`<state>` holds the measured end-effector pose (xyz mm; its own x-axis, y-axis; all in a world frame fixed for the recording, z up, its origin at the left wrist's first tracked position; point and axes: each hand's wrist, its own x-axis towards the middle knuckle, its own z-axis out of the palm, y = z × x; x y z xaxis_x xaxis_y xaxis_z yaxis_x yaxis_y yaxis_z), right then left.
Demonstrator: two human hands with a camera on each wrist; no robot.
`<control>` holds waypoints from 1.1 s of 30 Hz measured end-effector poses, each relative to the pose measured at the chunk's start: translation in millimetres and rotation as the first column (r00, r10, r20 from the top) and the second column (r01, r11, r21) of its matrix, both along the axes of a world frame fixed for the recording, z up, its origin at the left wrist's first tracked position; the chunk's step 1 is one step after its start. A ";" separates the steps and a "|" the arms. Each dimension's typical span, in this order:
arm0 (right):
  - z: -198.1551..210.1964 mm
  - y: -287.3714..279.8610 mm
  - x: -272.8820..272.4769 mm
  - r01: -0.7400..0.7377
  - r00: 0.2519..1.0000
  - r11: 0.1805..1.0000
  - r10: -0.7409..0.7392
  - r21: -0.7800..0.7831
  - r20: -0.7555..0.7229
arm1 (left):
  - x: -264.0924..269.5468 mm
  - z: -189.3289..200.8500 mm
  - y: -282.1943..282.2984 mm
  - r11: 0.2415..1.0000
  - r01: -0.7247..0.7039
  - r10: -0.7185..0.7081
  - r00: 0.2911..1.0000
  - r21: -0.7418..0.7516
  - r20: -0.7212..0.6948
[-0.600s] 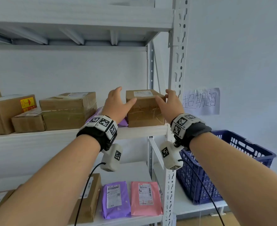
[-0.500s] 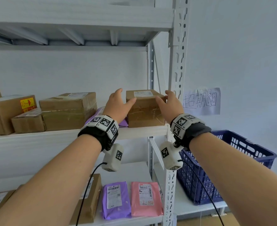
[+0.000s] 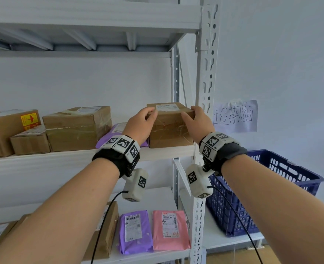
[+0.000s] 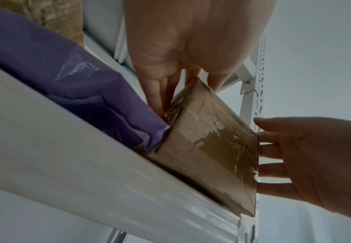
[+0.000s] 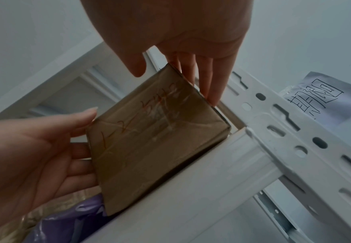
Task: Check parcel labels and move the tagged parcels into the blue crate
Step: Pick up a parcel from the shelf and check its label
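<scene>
Change: against the head view half a second back, my left hand (image 3: 140, 124) now has its fingers hooked over the top left edge of the cardboard parcel (image 3: 170, 128); before, they were spread beside it. My right hand (image 3: 197, 125) is about where it was, on the right face.
Left grip: fingers bent over the top rim, thumb on the front, the rest flat along the left side; the left wrist view shows them wedged between the box and the purple mailer (image 4: 70, 92).
Right grip: fingers straight down the right side by the upright post (image 5: 278, 125), thumb near the front corner; more a press than a clasp.
Parcel position: on the middle shelf (image 3: 165, 152), at its right end, base down as far as I can tell.
Label: a white slip (image 3: 166, 107) on top; from the head camera I cannot read it. Red handwriting (image 5: 149, 105) shows on the front face under the tape.
Meaning: I judge both hands are now set for a lift or a tilt toward me for the label check.
Crate: the blue crate (image 3: 294, 168) sits lower right, beyond the post, well apart from the box.
Risk: slick tape, and the snug gap at the post.
</scene>
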<state>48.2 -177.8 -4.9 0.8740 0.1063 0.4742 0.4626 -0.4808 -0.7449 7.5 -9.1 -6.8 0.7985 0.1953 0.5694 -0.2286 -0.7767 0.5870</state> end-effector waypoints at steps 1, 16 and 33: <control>-0.4 -0.2 0.0 0.005 1.000 1.000 -0.005 0.007 0.007 | -0.3 -0.5 -0.2 1.000 -0.001 0.001 1.000 -0.001 0.013; 1.2 0.4 -23.0 0.002 0.997 0.971 -0.019 0.237 0.069 | -25.0 2.7 2.8 0.992 0.062 -0.030 0.963 -0.113 0.266; -18.5 -9.8 -60.8 -0.172 0.985 0.945 0.156 0.277 0.080 | -58.9 -17.8 13.4 0.967 0.207 -0.182 0.970 -0.149 0.163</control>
